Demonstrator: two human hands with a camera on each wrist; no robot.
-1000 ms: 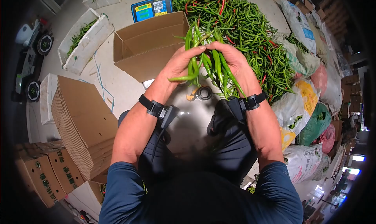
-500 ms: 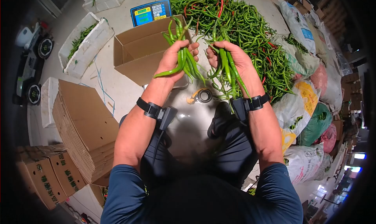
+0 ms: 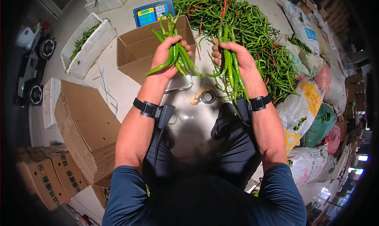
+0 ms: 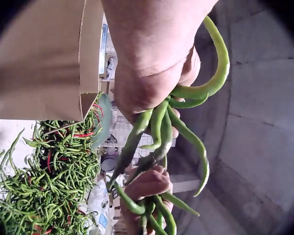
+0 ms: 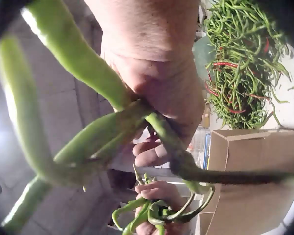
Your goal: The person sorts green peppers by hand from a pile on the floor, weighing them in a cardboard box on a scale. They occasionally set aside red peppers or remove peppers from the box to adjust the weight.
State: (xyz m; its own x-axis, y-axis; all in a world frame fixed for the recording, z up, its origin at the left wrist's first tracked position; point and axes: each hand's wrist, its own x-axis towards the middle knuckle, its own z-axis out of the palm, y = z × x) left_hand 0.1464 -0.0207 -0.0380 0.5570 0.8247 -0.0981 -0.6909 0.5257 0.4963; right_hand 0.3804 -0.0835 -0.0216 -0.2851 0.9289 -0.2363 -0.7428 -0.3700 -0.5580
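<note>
Currently, left hand (image 3: 163, 57) grips a bunch of green chilies, the left bunch (image 3: 169, 61), at upper centre of the head frame; fingers curl round it, stem ends up, tips hanging below the palm. Right hand (image 3: 243, 59) grips the right bunch (image 3: 230, 70), just right of centre, fingers curled too; its long chilies hang down toward the wrist strap (image 3: 258, 103). Hands apart, roughly level; exact chili count can't be told.

Open carton (image 3: 138, 42) sits upper left of centre, behind the left bunch; blue scale display (image 3: 154, 13) just beyond it; metal tray (image 3: 182, 83) partly hidden below the left hand; tape roll (image 3: 208, 96) on the floor, centre.

Chili pile (image 3: 248, 36), mostly green with some red, spreads upper right; filled sacks (image 3: 310, 97) along the right; white foam box (image 3: 94, 44) upper left, green chilies inside; cardboard stack (image 3: 89, 115) left; printed cartons (image 3: 47, 182) lower left.
</note>
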